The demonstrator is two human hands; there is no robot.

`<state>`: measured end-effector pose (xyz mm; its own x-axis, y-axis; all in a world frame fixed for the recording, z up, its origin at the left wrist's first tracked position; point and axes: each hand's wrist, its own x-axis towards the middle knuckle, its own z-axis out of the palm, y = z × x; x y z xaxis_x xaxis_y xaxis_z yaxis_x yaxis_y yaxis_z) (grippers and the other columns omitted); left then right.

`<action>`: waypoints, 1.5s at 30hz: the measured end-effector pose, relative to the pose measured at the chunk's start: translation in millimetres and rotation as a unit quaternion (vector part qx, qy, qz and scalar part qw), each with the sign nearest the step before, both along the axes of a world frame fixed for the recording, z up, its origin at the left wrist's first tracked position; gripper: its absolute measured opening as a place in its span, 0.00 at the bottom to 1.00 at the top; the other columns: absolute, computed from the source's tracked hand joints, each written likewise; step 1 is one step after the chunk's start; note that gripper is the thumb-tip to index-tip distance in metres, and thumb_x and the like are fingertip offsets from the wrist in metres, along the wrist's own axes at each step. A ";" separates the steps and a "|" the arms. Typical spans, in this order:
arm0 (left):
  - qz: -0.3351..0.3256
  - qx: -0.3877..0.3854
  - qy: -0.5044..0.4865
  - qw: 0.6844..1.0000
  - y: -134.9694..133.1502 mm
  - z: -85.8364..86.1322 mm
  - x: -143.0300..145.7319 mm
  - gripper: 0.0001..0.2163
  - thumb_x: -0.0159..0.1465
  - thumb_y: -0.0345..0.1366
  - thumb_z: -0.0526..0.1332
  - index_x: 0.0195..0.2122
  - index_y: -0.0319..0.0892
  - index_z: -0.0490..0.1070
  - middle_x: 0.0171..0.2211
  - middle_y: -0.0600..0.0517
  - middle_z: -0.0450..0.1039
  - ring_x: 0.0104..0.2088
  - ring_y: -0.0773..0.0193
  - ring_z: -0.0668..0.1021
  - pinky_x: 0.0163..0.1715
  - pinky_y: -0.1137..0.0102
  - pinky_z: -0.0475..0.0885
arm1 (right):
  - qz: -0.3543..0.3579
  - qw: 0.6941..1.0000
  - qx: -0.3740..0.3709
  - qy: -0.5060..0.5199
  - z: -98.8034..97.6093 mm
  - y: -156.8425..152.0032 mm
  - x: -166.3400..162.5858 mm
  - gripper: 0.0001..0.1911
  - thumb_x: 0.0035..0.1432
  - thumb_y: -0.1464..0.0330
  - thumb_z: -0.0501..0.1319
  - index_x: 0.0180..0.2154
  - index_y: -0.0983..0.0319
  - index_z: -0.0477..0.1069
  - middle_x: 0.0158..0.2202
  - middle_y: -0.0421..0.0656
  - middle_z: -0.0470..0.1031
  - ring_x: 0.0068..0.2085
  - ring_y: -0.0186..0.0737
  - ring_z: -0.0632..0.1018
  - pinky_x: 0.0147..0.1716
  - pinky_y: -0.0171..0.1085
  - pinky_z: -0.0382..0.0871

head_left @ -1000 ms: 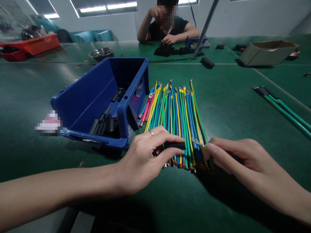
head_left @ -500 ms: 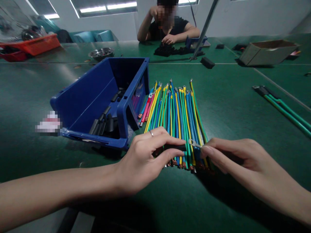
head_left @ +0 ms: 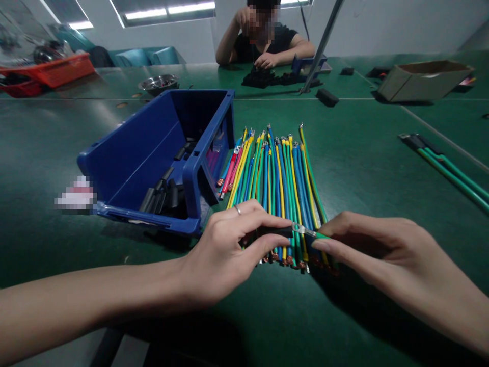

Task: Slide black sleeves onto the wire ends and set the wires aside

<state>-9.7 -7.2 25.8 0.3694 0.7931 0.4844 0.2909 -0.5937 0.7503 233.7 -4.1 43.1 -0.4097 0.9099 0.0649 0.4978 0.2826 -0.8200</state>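
Observation:
My left hand pinches a short black sleeve lying sideways between thumb and fingers. From the right, my right hand grips a green wire just behind its crimped end. The wire's silver ring terminal meets the open end of the sleeve; whether its tip is inside I cannot tell. Most of the green wire is hidden by my right hand. Under and beyond both hands lies a row of cut wires in yellow, green, blue and red, with bare copper at the near ends and lugs at many far ends.
Left of the wires stands a blue bin holding several black sleeves. Two green wires with black ends lie at the right. Farther back are a metal bowl, a cardboard box, a slanted pole and a seated person.
The ring terminal has moved left up to the sleeve's end. My right fingers now sit farther back, exposing the terminal's barrel and some green wire. My left hand has stayed put.

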 end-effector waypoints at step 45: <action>-0.077 0.050 0.039 0.995 -4.6 -9.1 -1.2 0.09 0.70 0.26 0.67 0.50 0.30 0.80 0.38 0.45 0.80 0.38 0.63 0.82 0.42 0.74 0.79 | 0.080 0.902 0.391 -0.166 -18.5 -13.7 -1.5 0.12 0.77 0.69 0.52 0.38 0.59 0.70 0.27 0.37 0.74 0.22 0.31 0.71 0.22 0.34 0.60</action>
<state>-10.9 -11.8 16.7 0.5218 0.6736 0.5234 0.2454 -0.7061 0.6642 232.1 -17.8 24.6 -0.6467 0.5668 0.5103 0.5803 0.7999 -0.1530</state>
